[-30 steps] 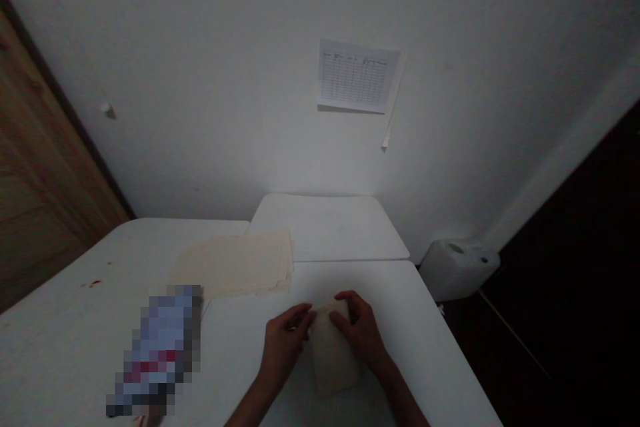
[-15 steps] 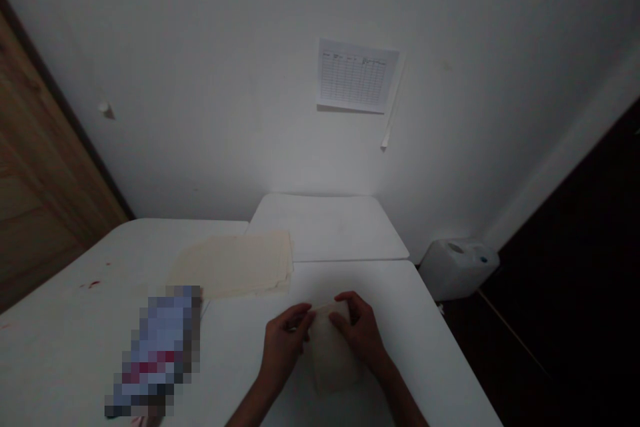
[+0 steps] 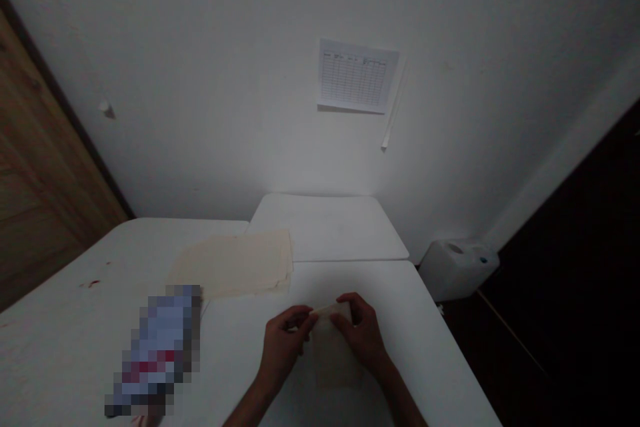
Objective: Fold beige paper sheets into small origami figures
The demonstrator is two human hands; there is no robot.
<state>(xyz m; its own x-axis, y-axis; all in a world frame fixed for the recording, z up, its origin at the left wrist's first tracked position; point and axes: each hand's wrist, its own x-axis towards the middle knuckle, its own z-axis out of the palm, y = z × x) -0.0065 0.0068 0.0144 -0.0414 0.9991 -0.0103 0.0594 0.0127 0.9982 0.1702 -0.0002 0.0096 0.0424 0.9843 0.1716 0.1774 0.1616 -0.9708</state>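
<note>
Our left hand (image 3: 285,340) and right hand (image 3: 364,333) pinch the far edge of a small beige piece (image 3: 334,360) over the near part of the white tabletop (image 3: 235,360). To its left we have beige sheets (image 3: 240,263) and a pixelated bundle (image 3: 160,337); farther out, a pale wall (image 3: 210,80) bears a printed chart (image 3: 355,77), with a white canister (image 3: 457,273) at right and wooden panelling (image 3: 35,160) at left.

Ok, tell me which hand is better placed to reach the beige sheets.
Probably the left hand: it is nearer the sheets, with the right hand farther across the beige piece. Both grip its top edge, so the left would need to let go.
</note>
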